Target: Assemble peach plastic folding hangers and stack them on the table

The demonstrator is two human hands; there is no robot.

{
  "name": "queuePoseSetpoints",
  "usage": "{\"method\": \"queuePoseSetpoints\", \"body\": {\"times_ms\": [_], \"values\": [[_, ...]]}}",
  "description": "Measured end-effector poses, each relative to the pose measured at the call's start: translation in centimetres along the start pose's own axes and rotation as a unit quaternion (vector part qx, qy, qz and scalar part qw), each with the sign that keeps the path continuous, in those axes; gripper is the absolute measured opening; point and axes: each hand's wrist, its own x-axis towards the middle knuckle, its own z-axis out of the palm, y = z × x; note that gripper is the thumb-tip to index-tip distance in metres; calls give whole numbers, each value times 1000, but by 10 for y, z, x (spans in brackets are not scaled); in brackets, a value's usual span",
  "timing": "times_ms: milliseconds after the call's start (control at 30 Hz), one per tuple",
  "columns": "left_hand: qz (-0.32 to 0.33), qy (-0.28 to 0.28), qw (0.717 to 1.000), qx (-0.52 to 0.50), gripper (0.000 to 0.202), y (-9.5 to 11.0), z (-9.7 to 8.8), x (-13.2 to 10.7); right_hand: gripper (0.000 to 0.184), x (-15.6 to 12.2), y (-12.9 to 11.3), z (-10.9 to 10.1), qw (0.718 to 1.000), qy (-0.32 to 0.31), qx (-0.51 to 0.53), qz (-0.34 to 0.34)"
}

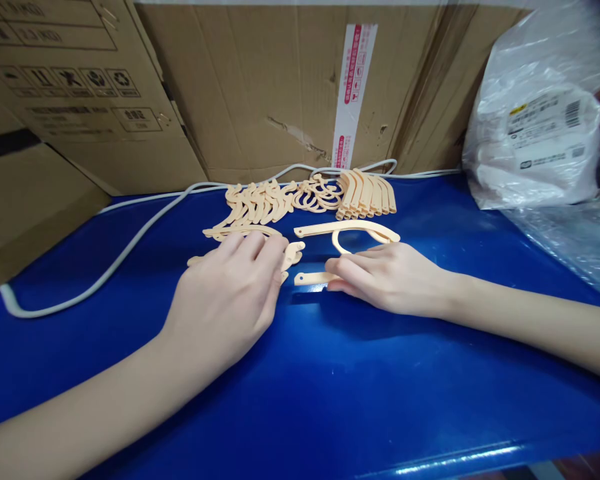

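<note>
Beige plastic pieces that look like clothes hanger parts are gathered on the blue table. My right hand (385,277) is closed on a flat hanger arm (310,278) whose left end, with a small hole, sticks out past the fingers. Just behind it lies another curved hanger arm (347,229), with a ring-shaped piece (337,241) beside it. My left hand (230,287) is curled palm down over a small beige piece (294,253) that pokes out by its fingertips. What its fingers grip is mostly hidden. A further arm (245,230) lies behind its knuckles.
Behind the hands lie curved arms (260,202) in a heap, hooks (320,193) and a stacked row of arms (367,193). A white cable (145,260) runs across the blue table (330,400). Cardboard boxes (280,87) stand at the back; a plastic-wrapped roll (535,140) sits right.
</note>
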Motion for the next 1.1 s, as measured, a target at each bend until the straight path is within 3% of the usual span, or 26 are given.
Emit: {"method": "queuePoseSetpoints", "body": {"times_ms": [400,733,1100], "values": [[-26,-33,996,-79,34,-1,4,2,38,-2,2,5,999,25,15,15],[-34,-67,990,-120,41,-2,4,4,38,-3,3,4,998,-23,65,11],[-11,-35,989,-146,41,-2,5,0,41,-4,3,5,997,-33,63,35]]}}
